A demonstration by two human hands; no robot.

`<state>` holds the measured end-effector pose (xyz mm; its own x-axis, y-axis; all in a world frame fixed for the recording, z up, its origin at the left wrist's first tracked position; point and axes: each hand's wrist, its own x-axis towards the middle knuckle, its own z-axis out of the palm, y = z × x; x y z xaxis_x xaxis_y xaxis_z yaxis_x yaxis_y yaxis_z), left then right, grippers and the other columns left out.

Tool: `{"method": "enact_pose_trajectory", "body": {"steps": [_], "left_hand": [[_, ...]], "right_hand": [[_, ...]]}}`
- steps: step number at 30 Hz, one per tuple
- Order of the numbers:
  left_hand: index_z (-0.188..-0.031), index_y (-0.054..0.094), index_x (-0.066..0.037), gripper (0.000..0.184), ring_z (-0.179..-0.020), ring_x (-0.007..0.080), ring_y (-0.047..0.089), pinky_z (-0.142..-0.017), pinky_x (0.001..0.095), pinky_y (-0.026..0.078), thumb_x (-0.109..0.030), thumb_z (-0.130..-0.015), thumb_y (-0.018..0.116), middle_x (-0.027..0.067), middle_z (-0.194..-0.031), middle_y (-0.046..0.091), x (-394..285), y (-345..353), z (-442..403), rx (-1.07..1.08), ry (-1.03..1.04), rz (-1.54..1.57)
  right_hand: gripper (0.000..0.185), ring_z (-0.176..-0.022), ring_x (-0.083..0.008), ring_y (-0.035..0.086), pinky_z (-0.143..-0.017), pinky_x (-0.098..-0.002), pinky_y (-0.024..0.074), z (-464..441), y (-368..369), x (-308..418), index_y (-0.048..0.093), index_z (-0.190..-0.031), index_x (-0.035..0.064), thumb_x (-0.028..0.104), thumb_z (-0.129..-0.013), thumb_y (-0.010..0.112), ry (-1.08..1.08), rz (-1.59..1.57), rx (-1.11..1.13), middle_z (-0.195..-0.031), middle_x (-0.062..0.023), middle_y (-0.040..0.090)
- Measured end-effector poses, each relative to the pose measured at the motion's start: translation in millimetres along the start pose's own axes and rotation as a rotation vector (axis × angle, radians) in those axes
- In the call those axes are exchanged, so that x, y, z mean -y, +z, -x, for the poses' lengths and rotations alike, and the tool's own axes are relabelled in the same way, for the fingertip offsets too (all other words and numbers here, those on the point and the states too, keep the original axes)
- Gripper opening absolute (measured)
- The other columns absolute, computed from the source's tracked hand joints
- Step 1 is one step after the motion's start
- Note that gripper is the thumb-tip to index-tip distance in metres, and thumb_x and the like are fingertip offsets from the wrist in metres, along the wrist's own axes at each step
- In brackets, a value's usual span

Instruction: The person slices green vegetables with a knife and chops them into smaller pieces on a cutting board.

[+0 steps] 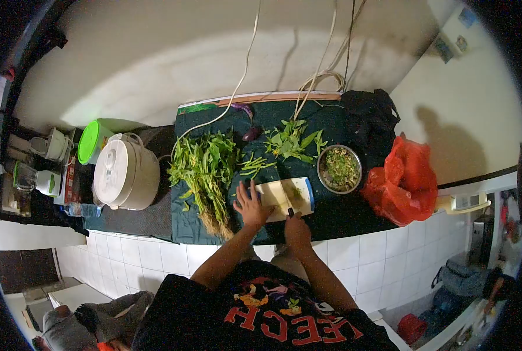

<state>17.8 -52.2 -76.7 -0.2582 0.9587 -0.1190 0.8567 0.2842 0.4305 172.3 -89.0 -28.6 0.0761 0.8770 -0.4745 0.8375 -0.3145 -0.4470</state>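
My right hand (297, 231) grips a knife (290, 211) by its black handle, its blade over the white cutting board (308, 198) with blue edging. Fingers spread, my left hand (252, 206) rests at the board's left side; I see nothing held in it. Some green bits (296, 192) lie on the board. Just beyond it are cut green stems (255, 166) and a heap of picked leaves (296, 140). A big bunch of leafy greens (205, 164) with roots lies to the left. On the right stands a metal bowl (319, 173) of chopped greens.
A red plastic bag (404, 181) sits at the table's right end, near a black bag (372, 111). Purple eggplants (251, 133) lie at the back. To the left are a white rice cooker (129, 172) and a green-lidded container (89, 142). Cables (246, 64) hang down the wall.
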Motion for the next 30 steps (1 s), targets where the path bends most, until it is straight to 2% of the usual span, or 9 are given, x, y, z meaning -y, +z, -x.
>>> {"method": "enact_pose_trajectory", "body": {"steps": [1, 5, 8, 9, 11, 16, 22, 26, 30], "left_hand": [[-0.153, 0.008, -0.020, 0.127, -0.145, 0.0404, -0.002, -0.100, 0.0732, 0.014, -0.055, -0.057, 0.084, 0.0195, -0.157, -0.003, 4, 1, -4, 0.020, -0.052, 0.041], [-0.153, -0.003, -0.020, 0.146, -0.143, 0.0450, -0.012, -0.102, 0.0734, 0.005, -0.076, -0.045, 0.078, 0.0224, -0.156, -0.015, 15, 6, -14, 0.160, -0.152, 0.007], [-0.153, -0.004, -0.019, 0.146, -0.143, 0.0452, -0.012, -0.102, 0.0740, 0.004, -0.081, -0.046, 0.073, 0.0237, -0.155, -0.015, 15, 6, -15, 0.182, -0.145, -0.047], [-0.153, -0.006, -0.018, 0.147, -0.142, 0.0456, -0.013, -0.101, 0.0746, 0.003, -0.085, -0.046, 0.069, 0.0246, -0.155, -0.017, 17, 8, -15, 0.166, -0.123, -0.050], [-0.153, -0.006, -0.018, 0.147, -0.142, 0.0458, -0.013, -0.101, 0.0747, 0.003, -0.085, -0.045, 0.069, 0.0247, -0.155, -0.017, 20, 12, -15, 0.170, -0.128, -0.059], [-0.153, -0.004, -0.020, 0.148, -0.142, 0.0464, -0.012, -0.100, 0.0753, 0.003, -0.085, -0.043, 0.071, 0.0252, -0.155, -0.015, 18, 14, -16, 0.171, -0.147, -0.060], [-0.153, -0.003, -0.021, 0.149, -0.142, 0.0458, -0.013, -0.101, 0.0749, 0.004, -0.085, -0.041, 0.071, 0.0243, -0.155, -0.016, 16, 14, -14, 0.145, -0.144, -0.064], [-0.153, -0.005, -0.022, 0.149, -0.142, 0.0459, -0.013, -0.101, 0.0750, 0.004, -0.086, -0.041, 0.070, 0.0237, -0.155, -0.017, 17, 11, -15, 0.172, -0.144, -0.068], [-0.153, -0.007, -0.022, 0.149, -0.142, 0.0455, -0.014, -0.101, 0.0750, 0.004, -0.085, -0.042, 0.070, 0.0230, -0.155, -0.019, 19, 11, -18, 0.191, -0.141, -0.064]], "right_hand": [[0.040, -0.083, -0.0436, 0.066, -0.072, -0.0513, 0.0534, -1, -1, 2, 0.046, -0.106, -0.0057, 0.033, -0.099, 0.044, 0.002, 0.007, 0.009, -0.087, -0.0287, 0.065], [0.039, -0.083, -0.0434, 0.066, -0.072, -0.0511, 0.0536, 11, 2, 0, 0.046, -0.105, -0.0060, 0.032, -0.099, 0.044, 0.021, 0.041, 0.029, -0.086, -0.0278, 0.065], [0.041, -0.084, -0.0445, 0.066, -0.072, -0.0513, 0.0535, 3, -1, -6, 0.046, -0.108, -0.0063, 0.033, -0.099, 0.044, 0.023, -0.017, 0.065, -0.086, -0.0277, 0.065], [0.041, -0.083, -0.0448, 0.066, -0.072, -0.0513, 0.0536, 5, -15, 0, 0.046, -0.109, -0.0065, 0.033, -0.099, 0.043, -0.084, 0.031, 0.086, -0.086, -0.0284, 0.065], [0.042, -0.083, -0.0452, 0.065, -0.071, -0.0513, 0.0537, 3, -20, 1, 0.046, -0.109, -0.0067, 0.034, -0.099, 0.043, -0.197, 0.072, 0.098, -0.086, -0.0291, 0.065], [0.044, -0.080, -0.0443, 0.066, -0.068, -0.0495, 0.0539, 5, 5, -17, 0.046, -0.109, -0.0100, 0.032, -0.098, 0.044, -0.022, 0.018, 0.079, -0.085, -0.0308, 0.064], [0.045, -0.083, -0.0462, 0.064, -0.072, -0.0540, 0.0511, -12, 1, -14, 0.048, -0.105, -0.0097, 0.034, -0.098, 0.043, -0.174, -0.097, 0.037, -0.085, -0.0316, 0.063], [0.045, -0.084, -0.0471, 0.064, -0.074, -0.0544, 0.0502, 0, 9, -15, 0.047, -0.108, -0.0110, 0.032, -0.097, 0.044, -0.038, -0.100, 0.064, -0.085, -0.0316, 0.063], [0.046, -0.084, -0.0478, 0.063, -0.074, -0.0545, 0.0502, -16, 20, -16, 0.048, -0.110, -0.0108, 0.033, -0.097, 0.044, -0.069, -0.116, 0.039, -0.088, -0.0317, 0.063]]}}
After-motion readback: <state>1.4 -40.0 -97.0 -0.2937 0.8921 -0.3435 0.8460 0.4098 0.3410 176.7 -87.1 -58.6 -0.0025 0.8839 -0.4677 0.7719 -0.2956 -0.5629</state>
